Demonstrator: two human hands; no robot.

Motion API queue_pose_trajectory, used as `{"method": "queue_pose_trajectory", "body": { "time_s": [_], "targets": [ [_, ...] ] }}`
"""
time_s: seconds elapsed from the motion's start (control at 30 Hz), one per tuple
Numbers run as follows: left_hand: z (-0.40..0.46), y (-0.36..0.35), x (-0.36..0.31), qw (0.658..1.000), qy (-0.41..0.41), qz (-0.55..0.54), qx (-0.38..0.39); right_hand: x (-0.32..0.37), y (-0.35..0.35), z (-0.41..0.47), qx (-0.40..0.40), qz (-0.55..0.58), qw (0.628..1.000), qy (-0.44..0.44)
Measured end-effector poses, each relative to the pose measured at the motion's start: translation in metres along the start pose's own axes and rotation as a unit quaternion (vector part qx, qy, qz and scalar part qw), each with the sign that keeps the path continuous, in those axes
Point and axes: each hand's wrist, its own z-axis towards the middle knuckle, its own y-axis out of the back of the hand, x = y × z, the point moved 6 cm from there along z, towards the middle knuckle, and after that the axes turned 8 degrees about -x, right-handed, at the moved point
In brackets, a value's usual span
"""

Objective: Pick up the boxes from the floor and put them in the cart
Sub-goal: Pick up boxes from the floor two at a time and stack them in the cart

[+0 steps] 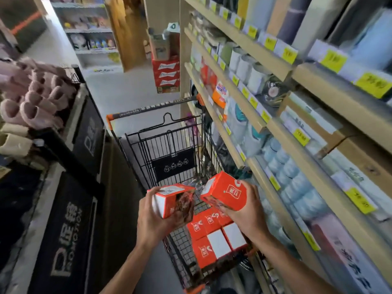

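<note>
Two orange boxes are up in the air and you've got one in each hand, right over the black wire shopping cart [169, 145]. Your left hand [152, 219] is wrapped around the left box [176, 201], fingers curled under its lower side and thumb up along the white end, the box tipped so a printed picture side faces you. Your right hand [246, 211] clamps the right box [226, 190] from the far side, fingers curled over its orange face with the red label showing, that box tilted up at a corner. The two held boxes sit just beside each other, close but not touching as far as the view shows.

Below them, inside the cart basket, more of the same orange boxes [203, 225] are already packed: about six tops are visible, laid tight against one another in rows, two of them showing plain white faces. Some are partly hidden by your hands, so the count is not firm.

The cart has one orange-ended handle [148, 110] at the far end. Wooden shelves [275, 126] with yellow price tags run along your right, and a dark promotion stand [67, 230] stacked with pink slippers [31, 98] stands on your left.
</note>
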Motion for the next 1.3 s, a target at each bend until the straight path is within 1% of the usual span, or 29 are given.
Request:
{"method": "queue_pose_trajectory", "body": {
  "time_s": [0.1,0.2,0.3,0.53,0.73,0.83,0.97,1.07,1.17,1.3],
  "targets": [
    [0.021,-0.028,0.012,0.999,0.044,0.012,-0.008,-0.022,-0.024,0.034,0.001,0.005,1.0,-0.02],
    [0.04,-0.056,0.031,0.991,0.129,0.011,-0.032,-0.047,-0.052,0.066,0.015,0.008,0.999,-0.037],
    [0.059,-0.084,0.053,0.98,0.196,0.001,-0.036,-0.069,-0.078,0.091,0.04,-0.006,0.998,-0.057],
    [0.104,-0.134,0.1,0.967,0.254,0.014,-0.025,-0.114,-0.133,0.12,0.05,-0.053,0.991,-0.11],
    [0.137,-0.175,0.161,0.963,0.267,0.018,-0.021,-0.167,-0.193,0.138,0.026,-0.081,0.988,-0.133],
    [0.142,-0.191,0.195,0.965,0.259,0.024,-0.015,-0.198,-0.229,0.132,0.027,-0.106,0.985,-0.137],
    [0.138,-0.21,0.234,0.965,0.26,0.044,-0.003,-0.235,-0.273,0.118,0.017,-0.11,0.98,-0.162],
    [0.136,-0.221,0.253,0.966,0.253,0.041,0.004,-0.261,-0.297,0.105,0.012,-0.124,0.975,-0.182],
    [0.13,-0.227,0.265,0.964,0.262,0.039,0.008,-0.285,-0.309,0.091,0.013,-0.165,0.962,-0.216],
    [0.125,-0.233,0.265,0.964,0.263,0.027,0.019,-0.306,-0.318,0.072,0.04,-0.206,0.945,-0.25]
  ]
}}
